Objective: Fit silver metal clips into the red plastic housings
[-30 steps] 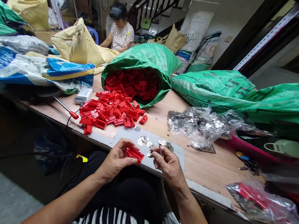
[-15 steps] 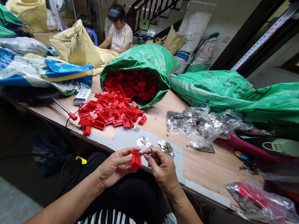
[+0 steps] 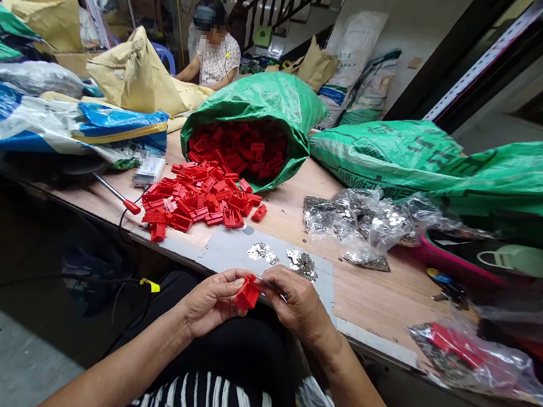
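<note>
My left hand [image 3: 211,303] grips a red plastic block [image 3: 248,292] at its fingertips, above my lap. My right hand [image 3: 295,304] pinches a thin metal tool [image 3: 267,285], whose tip reaches the red block. Its far end is hidden in my fingers. Just beyond my hands lies a grey mat [image 3: 224,255] with small heaps of silver metal pieces [image 3: 259,251] on it. A loose pile of red plastic blocks [image 3: 196,199] sits further off on the wooden table [image 3: 379,299], in front of a green sack [image 3: 266,98] full of more.
A red-handled screwdriver [image 3: 118,194] lies at the table's left edge. A clear bag of silver pieces [image 3: 357,222] lies to the right, and a bag with red parts [image 3: 462,355] sits at the front right. A co-worker [image 3: 216,54] sits at the far end among sacks.
The red block has turned from lying crosswise to nearly upright. My hands have drawn closer together around it, and the tool's tip now meets it.
</note>
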Available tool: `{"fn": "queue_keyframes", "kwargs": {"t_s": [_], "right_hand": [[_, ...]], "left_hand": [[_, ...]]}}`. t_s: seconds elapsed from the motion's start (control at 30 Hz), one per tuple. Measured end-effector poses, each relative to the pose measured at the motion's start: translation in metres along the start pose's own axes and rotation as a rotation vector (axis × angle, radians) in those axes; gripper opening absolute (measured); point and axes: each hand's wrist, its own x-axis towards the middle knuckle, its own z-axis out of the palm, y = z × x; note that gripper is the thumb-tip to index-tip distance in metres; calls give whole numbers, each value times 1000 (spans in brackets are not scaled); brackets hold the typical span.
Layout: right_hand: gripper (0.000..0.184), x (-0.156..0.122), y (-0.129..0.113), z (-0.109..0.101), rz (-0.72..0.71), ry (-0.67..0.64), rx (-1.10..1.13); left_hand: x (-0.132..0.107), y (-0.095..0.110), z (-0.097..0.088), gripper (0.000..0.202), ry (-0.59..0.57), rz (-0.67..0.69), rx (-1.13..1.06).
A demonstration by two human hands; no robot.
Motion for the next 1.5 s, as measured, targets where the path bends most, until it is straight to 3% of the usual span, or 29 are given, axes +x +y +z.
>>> {"fn": "queue_keyframes", "kwargs": {"t_s": [0.23, 0.43, 0.63, 1.0, 1.1, 1.23, 1.4, 1.5], "right_hand": [[11, -2, -1, 2, 12, -32, -20], [18, -1, -5, -7, 225, -156, 151], [13, -3, 6, -5, 442, -51, 222], [19, -8, 10, 13, 452, -157, 506], [21, -13, 15, 18, 463, -130, 510], [20, -15, 21, 21, 510, -18, 438], [19, -15, 20, 22, 542, 74, 335], [18, -17, 18, 24, 552, 95, 321]], "left_hand": [[3, -3, 0, 26, 6, -40, -15], [2, -1, 1, 24, 46, -35, -39], [0, 0, 4, 23, 80, -35, -15], [3, -1, -1, 26, 44, -91, 100], [4, -1, 0, 28, 75, -88, 114], [3, -1, 7, 28, 88, 81, 234], [-1, -2, 14, 34, 93, 494, 822], [-2, -5, 12, 30, 135, 667, 1037]]}}
